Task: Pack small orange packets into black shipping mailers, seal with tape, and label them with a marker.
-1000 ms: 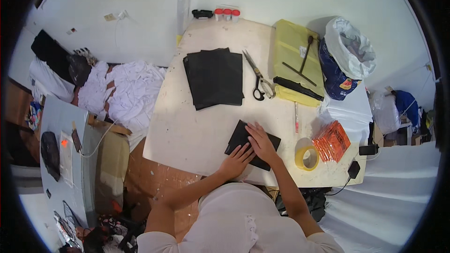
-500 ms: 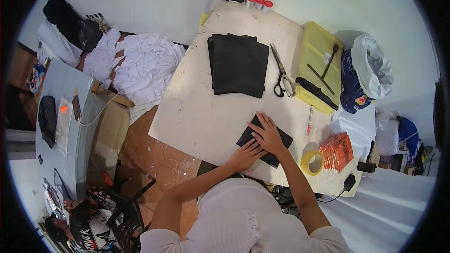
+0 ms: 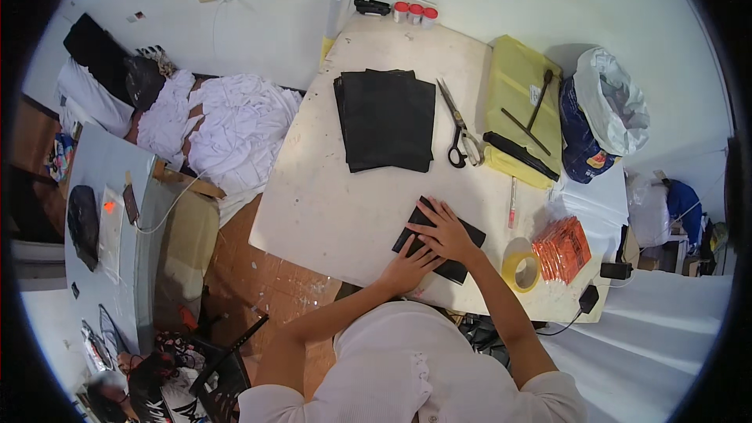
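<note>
A folded black sheet or bag (image 3: 452,271) lies flat near the front edge of the white table. My right hand (image 3: 443,233) rests palm down across its middle, fingers stretched out. Just left of it and nearer to me, my left hand (image 3: 408,268) presses on the same black piece, its fingers spread and almost touching my right hand. Farther off is a loosely squared stack of flat black pieces (image 3: 388,121). Scissors with black handles (image 3: 457,127) lie beside that stack, blades pointing away from me.
On the right are a yellow package (image 3: 509,86), a pen (image 3: 512,202), yellow tape (image 3: 519,269), a pile of orange packets (image 3: 562,250) and an open sack (image 3: 607,102). Red-lidded containers (image 3: 415,13) stand at the far edge. Another person (image 3: 160,384) is at the lower left.
The whole view has shifted slightly, so the table things appear a little lower and further left. Both hands stay on the folded black piece, with the left fingers a bit more spread.
</note>
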